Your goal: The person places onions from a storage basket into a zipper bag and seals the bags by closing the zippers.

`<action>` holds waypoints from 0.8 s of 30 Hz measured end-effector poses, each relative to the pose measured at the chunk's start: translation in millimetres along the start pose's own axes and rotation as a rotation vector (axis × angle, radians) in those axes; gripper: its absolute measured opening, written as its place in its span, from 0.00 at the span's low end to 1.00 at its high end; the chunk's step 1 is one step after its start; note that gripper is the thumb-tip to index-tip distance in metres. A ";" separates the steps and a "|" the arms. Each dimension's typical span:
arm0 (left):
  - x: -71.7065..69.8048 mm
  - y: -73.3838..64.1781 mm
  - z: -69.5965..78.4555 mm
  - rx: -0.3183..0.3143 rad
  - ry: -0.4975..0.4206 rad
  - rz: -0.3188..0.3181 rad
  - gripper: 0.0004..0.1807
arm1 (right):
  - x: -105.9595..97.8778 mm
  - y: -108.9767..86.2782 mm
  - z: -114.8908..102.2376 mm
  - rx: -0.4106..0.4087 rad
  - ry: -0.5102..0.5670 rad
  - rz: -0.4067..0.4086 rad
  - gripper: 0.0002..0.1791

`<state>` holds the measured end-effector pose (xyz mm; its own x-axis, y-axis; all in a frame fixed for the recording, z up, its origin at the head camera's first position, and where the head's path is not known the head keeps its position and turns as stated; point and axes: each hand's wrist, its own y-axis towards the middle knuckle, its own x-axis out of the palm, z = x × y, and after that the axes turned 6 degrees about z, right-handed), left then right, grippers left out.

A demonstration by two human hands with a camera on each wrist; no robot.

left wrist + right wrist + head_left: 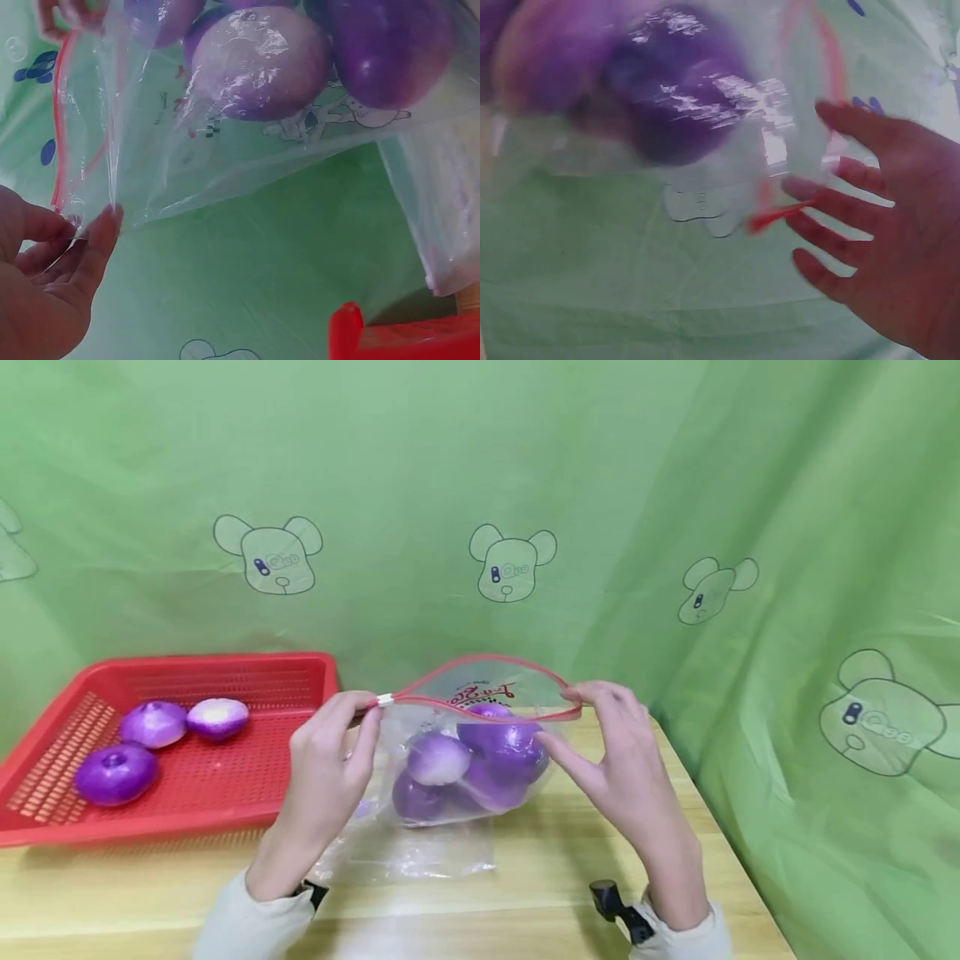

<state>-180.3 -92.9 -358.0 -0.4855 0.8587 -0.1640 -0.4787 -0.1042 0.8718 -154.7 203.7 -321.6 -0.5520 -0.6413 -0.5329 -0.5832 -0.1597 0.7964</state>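
Observation:
A clear zip bag (480,810) with a red zip rim (487,657) holds several purple onions (435,758) and stands with its mouth parted. My left hand (330,760) pinches the left corner of the mouth, beside the white slider (385,700). In the left wrist view, the thumb and fingers of that hand (60,277) meet on the bag's edge. My right hand (630,760) touches the right end of the zip with its fingers, thumb held apart. The right wrist view shows its fingers (847,210) spread and fairly straight against the red strip.
A red plastic basket (225,814) stands at the left with several purple onions (116,774) in it. Flat clear plastic (420,856) lies on the wooden table (540,893) under the bag. A green curtain (420,468) hangs behind and to the right.

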 end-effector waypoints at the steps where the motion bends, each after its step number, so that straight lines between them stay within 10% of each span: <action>1: 1.9 -1.0 -0.2 -0.001 0.010 -0.014 0.03 | -2.4 -0.5 -4.0 0.000 0.005 -0.013 0.30; 12: -3.6 -1.2 8.2 0.076 0.055 -0.134 0.07 | 35.1 20.8 -87.6 -0.252 0.159 -0.064 0.20; 17: -5.5 -0.2 18.3 0.136 0.028 -0.212 0.10 | 60.8 26.0 -89.8 -0.248 0.090 -0.150 0.16; 24: -12.2 3.5 21.0 0.146 0.004 -0.264 0.11 | 77.8 25.8 -78.7 -0.310 0.171 -0.049 0.09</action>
<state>-160.7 -93.2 -343.3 -0.3609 0.8447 -0.3953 -0.4786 0.1961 0.8559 -165.8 90.6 -320.0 -0.4049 -0.7396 -0.5377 -0.3830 -0.3968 0.8342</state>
